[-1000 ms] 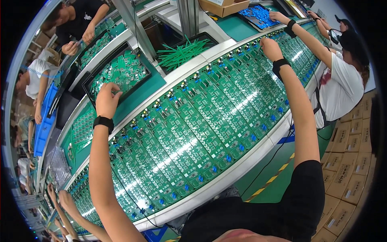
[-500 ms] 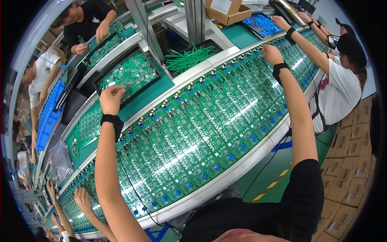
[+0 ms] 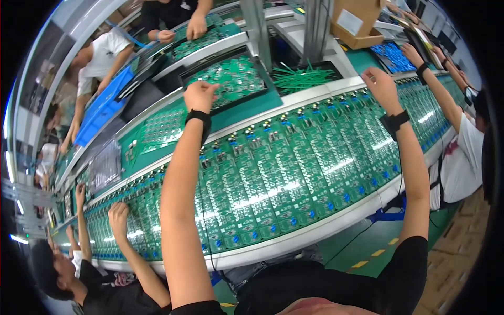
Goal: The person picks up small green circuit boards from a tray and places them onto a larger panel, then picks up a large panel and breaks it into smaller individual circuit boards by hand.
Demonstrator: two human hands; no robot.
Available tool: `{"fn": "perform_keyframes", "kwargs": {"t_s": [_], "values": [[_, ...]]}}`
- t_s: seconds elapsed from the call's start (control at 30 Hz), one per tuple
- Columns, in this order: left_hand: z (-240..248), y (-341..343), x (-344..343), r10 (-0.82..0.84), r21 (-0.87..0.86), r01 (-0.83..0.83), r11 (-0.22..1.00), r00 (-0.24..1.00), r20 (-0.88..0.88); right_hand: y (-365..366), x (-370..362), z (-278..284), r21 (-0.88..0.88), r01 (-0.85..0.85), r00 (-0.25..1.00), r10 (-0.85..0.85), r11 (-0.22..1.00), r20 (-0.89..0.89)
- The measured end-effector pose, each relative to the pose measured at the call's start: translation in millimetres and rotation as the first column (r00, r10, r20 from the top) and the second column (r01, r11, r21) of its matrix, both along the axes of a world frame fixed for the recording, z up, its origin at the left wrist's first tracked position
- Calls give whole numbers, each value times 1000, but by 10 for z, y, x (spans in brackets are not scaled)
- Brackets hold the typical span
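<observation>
A long row of green circuit boards (image 3: 294, 181) lies side by side on the curved line before me, with small blue parts along their near edge and upright components along their far edge. My left hand (image 3: 201, 96) hovers at the near left corner of a black tray (image 3: 261, 71) heaped with small green boards (image 3: 233, 79). Its thumb and fingers are pinched together; anything between them is too small to tell. Over the far edge of the row, to the right, my right hand (image 3: 381, 89) has its fingers curled toward the thumb, their contents hidden. Black bands circle both wrists.
Beyond the row stand a pile of green strips (image 3: 304, 77), a tray of blue parts (image 3: 395, 58), an open cardboard box (image 3: 357, 26) and metal posts (image 3: 255, 34). Panels of small boards (image 3: 163, 128) lie left. Co-workers' arms (image 3: 134, 249) reach over the line on both sides.
My view has swung left, so the scene sits further right. My right hand has shifted left along the far edge of the row. My left hand stays by the tray of small boards.
</observation>
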State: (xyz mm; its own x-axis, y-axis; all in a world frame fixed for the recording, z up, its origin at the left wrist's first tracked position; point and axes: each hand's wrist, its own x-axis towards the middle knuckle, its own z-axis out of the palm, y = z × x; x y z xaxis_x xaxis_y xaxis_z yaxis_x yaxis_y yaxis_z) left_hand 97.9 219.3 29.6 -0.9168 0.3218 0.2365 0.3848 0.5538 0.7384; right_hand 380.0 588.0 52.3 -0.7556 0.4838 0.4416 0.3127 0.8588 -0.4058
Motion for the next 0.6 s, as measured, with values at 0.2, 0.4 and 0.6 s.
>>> {"fn": "perform_keyframes", "kwargs": {"t_s": [0.2,0.4,0.6], "values": [[123,-20,174,-152,451,38,892,964,219,-950,-653,41,-158,-445,893,423,882,-154],[361,281,919,-382,621,127,773,876,296,-1778,-938,282,-668,-516,841,463,536,-278],[309,456,1277,-532,756,53,652,743,407,-1721,-866,116,-732,-596,777,466,330,-423]]}}
